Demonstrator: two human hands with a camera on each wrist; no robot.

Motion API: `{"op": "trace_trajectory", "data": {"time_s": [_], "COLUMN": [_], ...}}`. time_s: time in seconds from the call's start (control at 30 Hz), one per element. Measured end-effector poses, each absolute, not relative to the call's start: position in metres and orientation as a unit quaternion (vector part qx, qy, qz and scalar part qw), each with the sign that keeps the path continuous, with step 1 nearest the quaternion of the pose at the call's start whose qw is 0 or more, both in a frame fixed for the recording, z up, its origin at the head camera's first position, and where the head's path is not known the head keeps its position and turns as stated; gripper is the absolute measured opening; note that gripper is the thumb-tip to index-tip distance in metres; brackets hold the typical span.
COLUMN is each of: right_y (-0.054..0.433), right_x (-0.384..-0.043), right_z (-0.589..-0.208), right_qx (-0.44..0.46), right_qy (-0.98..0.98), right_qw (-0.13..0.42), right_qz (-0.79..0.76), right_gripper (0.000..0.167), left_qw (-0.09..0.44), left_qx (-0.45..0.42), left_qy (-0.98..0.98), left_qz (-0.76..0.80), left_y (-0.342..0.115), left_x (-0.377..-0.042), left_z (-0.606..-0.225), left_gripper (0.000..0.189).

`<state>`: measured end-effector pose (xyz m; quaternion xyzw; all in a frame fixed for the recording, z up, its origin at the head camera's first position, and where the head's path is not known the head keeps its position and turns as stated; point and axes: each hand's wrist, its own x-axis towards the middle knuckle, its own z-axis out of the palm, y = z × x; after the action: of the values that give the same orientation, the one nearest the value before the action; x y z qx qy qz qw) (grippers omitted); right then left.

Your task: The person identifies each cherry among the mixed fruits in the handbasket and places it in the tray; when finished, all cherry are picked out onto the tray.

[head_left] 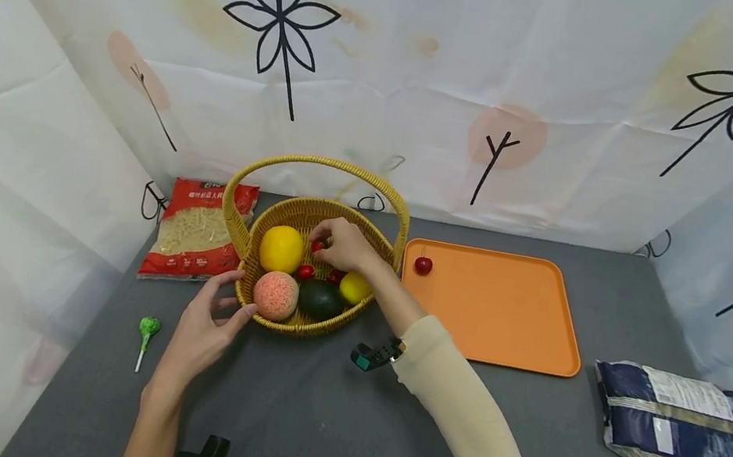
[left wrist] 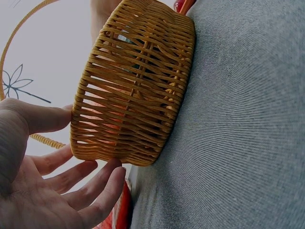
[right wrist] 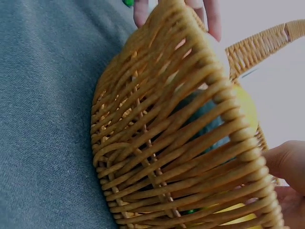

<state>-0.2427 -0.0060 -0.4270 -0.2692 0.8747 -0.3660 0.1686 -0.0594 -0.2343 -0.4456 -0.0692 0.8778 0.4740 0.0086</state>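
- Clock as in the head view, 12 pointing away from the person.
- Right hand (head_left: 344,245): inside the wicker basket (head_left: 301,208), thumb and fingers pinching a small red fruit (head_left: 317,246), probably a cherry. Whether it is clear of the basket floor: cannot tell. Its long axis, if any, is hidden by the fingers.
- Left hand (head_left: 205,331): spread, thumb and fingertips touching the basket at its 8 o'clock side; it lies toward 8 o'clock from the pinched fruit. Right hand is plainly the nearer, being in contact.
- Key relation: orange tray (head_left: 496,311) sits just beside the basket, at 3 o'clock. The stemmed cherry (head_left: 423,266) rests near the tray's 10 o'clock corner, also at 3 o'clock from the right hand.
- Handle (head_left: 323,162) arches over the basket; its 3 o'clock foot stands between right hand and tray. My judgement: any sideways travel there must clear that foot and the rim.
- Basket and tray long axes both run roughly 9 to 3 on the bench (head_left: 322,427).
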Motion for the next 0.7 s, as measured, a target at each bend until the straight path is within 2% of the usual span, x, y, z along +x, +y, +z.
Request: {"op": "trace_trajectory", "data": {"time_s": [0.33, 0.7], "right_y": [0.002, 0.038], "right_x": [-0.221, -0.181], "right_z": [-0.414, -0.398], "right_qx": [-0.277, -0.300], "right_qy": [0.872, 0.824], "right_qw": [0.121, 0.102], "right_qz": [-0.385, -0.470], "right_gripper": [0.028, 0.028], "left_qw": [0.011, 0.007], "left_qx": [-0.071, -0.068], "left_qy": [0.880, 0.880], "left_qz": [0.469, 0.470], "left_y": [-0.234, -0.234], "left_x": [-0.059, -0.058], "left_z": [-0.446, -0.446], "left_gripper": [0.067, 0.066]}}
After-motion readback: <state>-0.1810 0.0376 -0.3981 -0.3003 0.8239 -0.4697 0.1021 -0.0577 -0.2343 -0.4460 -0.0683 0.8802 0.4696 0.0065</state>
